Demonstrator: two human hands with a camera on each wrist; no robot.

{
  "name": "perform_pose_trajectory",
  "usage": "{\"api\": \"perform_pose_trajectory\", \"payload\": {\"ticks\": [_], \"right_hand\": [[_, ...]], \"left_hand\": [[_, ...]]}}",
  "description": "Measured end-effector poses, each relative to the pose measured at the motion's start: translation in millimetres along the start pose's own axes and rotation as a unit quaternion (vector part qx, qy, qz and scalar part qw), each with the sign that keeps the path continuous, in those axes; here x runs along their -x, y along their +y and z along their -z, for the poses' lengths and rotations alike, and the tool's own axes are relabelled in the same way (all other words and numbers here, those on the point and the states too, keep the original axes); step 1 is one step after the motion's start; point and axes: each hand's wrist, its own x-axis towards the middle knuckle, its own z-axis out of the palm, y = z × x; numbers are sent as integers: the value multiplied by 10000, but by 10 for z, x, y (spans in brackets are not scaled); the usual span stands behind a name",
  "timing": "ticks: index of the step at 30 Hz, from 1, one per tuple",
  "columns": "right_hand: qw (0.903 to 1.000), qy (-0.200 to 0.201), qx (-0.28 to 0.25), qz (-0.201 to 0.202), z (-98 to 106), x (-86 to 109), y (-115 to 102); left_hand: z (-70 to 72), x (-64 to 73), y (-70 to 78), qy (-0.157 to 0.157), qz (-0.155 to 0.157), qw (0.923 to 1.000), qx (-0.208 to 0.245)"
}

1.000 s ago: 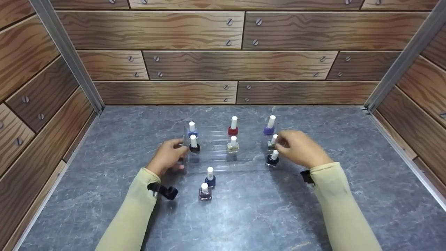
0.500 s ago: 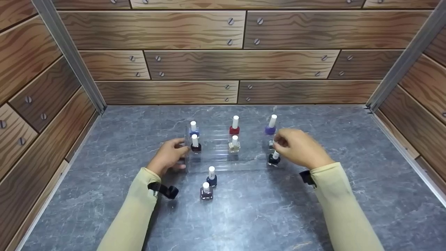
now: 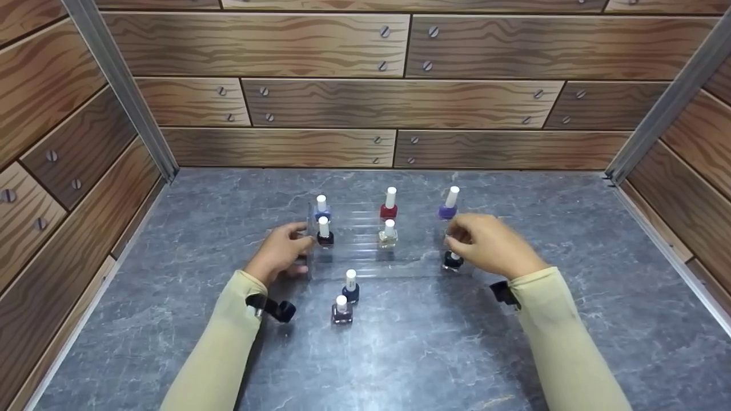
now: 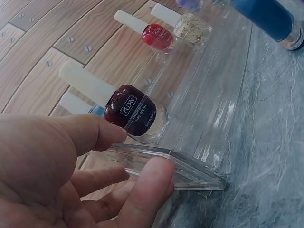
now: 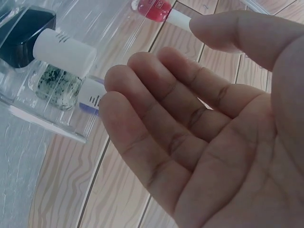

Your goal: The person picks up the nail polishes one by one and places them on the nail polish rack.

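A clear tiered display rack (image 3: pixel 365 269) holds nail polish bottles with white caps. My left hand (image 3: pixel 278 251) grips its left side panel (image 4: pixel 197 176), beside a dark red bottle (image 4: pixel 135 111). At the rack's right end is my right hand (image 3: pixel 494 244), slightly bent fingers spread from the thumb, holding nothing in the right wrist view. Its fingertips are close to a black-looking bottle (image 3: pixel 453 261) and a green-speckled bottle (image 5: pixel 56 88), which the hand hides in the head view. Farther back stand a red bottle (image 3: pixel 389 212) and a purple bottle (image 3: pixel 448 212); a gold-flecked bottle (image 3: pixel 388 237) sits mid-rack.
In front of the rack, a dark blue bottle (image 3: pixel 350 293) and a dark plum bottle (image 3: pixel 342 314) stand on the grey marbled tabletop (image 3: pixel 400 365). A light blue bottle (image 3: pixel 323 214) is at the rack's back left. Wood-patterned walls (image 3: pixel 320 103) enclose the table.
My right hand has shifted slightly toward me and now covers the speckled bottle, whose cap showed by its fingertips before. My left hand stays on the side panel. The head view has drifted slightly.
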Motion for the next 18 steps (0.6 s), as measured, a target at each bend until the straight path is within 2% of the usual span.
{"api": "perform_pose_trajectory", "payload": {"ticks": [11,18], "right_hand": [[9999,-110,-48,89,7,-7,-28],[9998,-203,-78,21,-74,-12,-48]], "left_hand": [[45,33,53,-321,-40,9992,-226],[43,40,30,-356,-27,9993,-85]]}}
